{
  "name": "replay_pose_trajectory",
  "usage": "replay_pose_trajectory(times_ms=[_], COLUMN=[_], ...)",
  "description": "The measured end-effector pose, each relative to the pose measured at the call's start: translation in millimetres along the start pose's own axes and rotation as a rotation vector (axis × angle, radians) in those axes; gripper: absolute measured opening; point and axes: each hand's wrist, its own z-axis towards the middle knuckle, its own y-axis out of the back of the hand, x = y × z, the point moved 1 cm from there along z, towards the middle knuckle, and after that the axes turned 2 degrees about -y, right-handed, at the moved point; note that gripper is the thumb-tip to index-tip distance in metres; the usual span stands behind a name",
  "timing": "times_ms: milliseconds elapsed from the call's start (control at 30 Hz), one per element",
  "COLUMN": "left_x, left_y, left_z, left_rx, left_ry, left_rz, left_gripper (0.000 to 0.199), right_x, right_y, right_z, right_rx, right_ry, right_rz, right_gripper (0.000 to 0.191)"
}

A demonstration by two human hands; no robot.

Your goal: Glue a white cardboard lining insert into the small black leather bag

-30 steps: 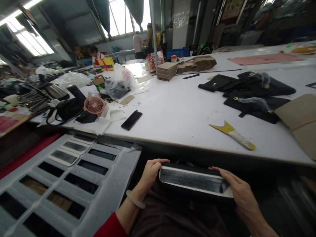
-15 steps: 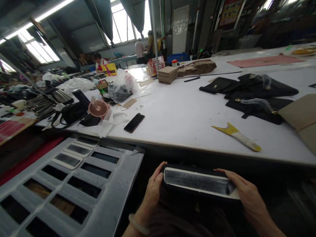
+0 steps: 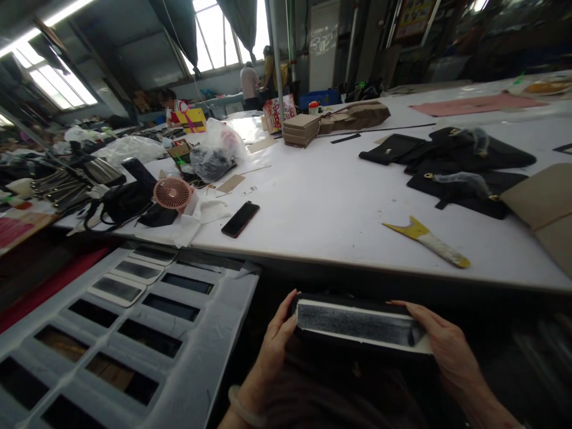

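Note:
Low in front of me I hold a black bag piece with a white-edged dark panel along its upward face. My left hand grips its left end, thumb near the panel's corner. At the right end my right hand is closed round the edge, fingers along the far side. The lower part of the piece blends into dark clothing. To the left, several similar white-edged panels lie on a grey rack with rectangular openings.
On the white table lie a phone, a yellow scraper-like tool, black bag pieces and a pink fan. Cardboard boxes stand farther back. Other people are by the windows.
The view has shifted slightly, so the table and rack sit a little farther left and higher. Both hands keep their hold on the black bag piece, nearly unmoved.

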Motion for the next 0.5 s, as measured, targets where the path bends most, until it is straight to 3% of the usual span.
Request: replay_pose_trajectory(times_ms=[100,167,300,500], left_x=[-4.5,-5.2,0.1,9.7], left_y=[5.6,4.2,-2.5,-5.2], left_z=[-2.0,-2.0,0.2,4.4], left_rx=[0.125,0.133,0.039,-0.031], left_ry=[0.005,0.027,0.059,-0.001], left_rz=[-0.034,-0.051,-0.13,-0.196], left_gripper=[0.081,0.087,0.078,0.071], right_x=[-0.9,-1.2,-2.4,-2.4], right_y=[-0.8,-1.3,-1.6,-1.1], right_z=[-1.2,-1.7,-0.5,2.6], right_rx=[0.001,0.009,0.005,0.005], right_ry=[-0.015,-0.021,-0.053,-0.03], right_rz=[0.041,0.046,0.062,0.037], right_gripper=[0.044,0.046,0.046,0.046])
